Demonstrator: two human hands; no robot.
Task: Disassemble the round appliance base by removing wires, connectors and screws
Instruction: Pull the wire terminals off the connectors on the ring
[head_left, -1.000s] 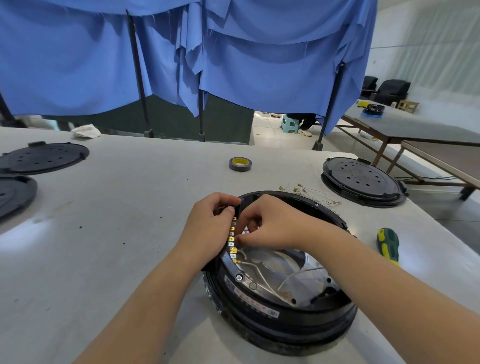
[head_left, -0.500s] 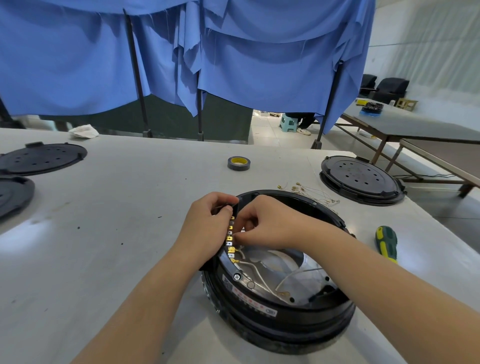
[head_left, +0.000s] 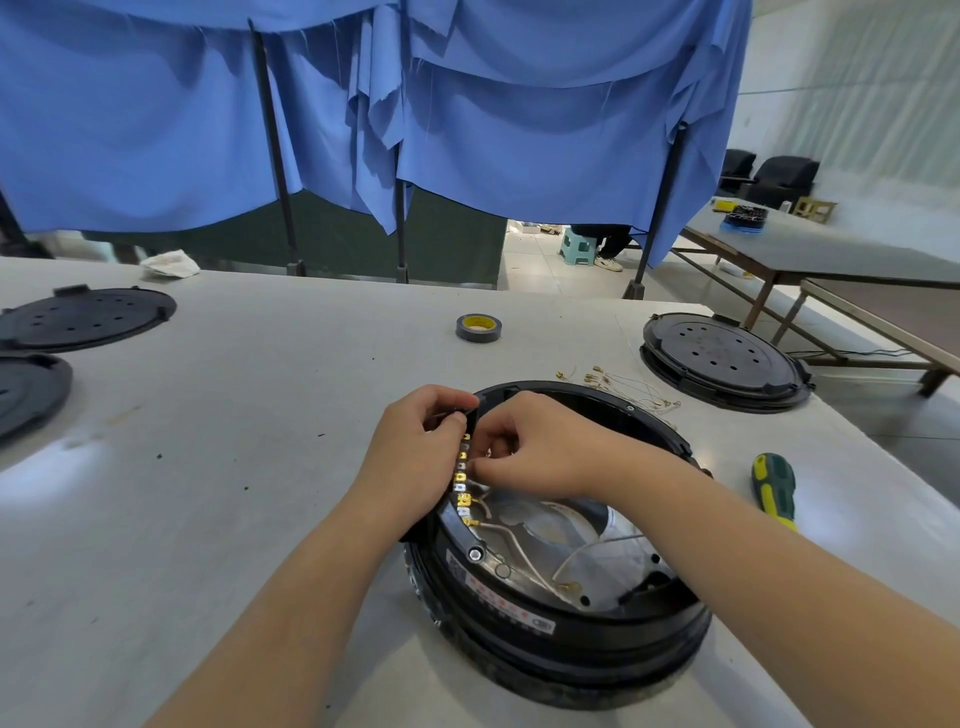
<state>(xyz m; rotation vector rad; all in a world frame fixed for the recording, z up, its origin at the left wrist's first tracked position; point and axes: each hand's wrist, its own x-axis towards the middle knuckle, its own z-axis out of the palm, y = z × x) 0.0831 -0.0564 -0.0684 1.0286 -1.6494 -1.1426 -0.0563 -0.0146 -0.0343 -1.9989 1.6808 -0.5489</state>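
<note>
The round black appliance base lies open side up on the white table, its silver inner plate and white wires showing. A row of yellow and silver connectors runs along its left inner rim. My left hand grips the rim from outside at that row. My right hand reaches inside, fingers curled, pinching at a connector near the top of the row; the fingertips hide what they hold.
Removed wires with brass terminals lie behind the base. A green and yellow screwdriver lies to the right, a tape roll further back. Black round covers sit at right and left.
Both hands stay at the connector row; the right hand's fingers have shifted slightly. The view has drifted a little.
</note>
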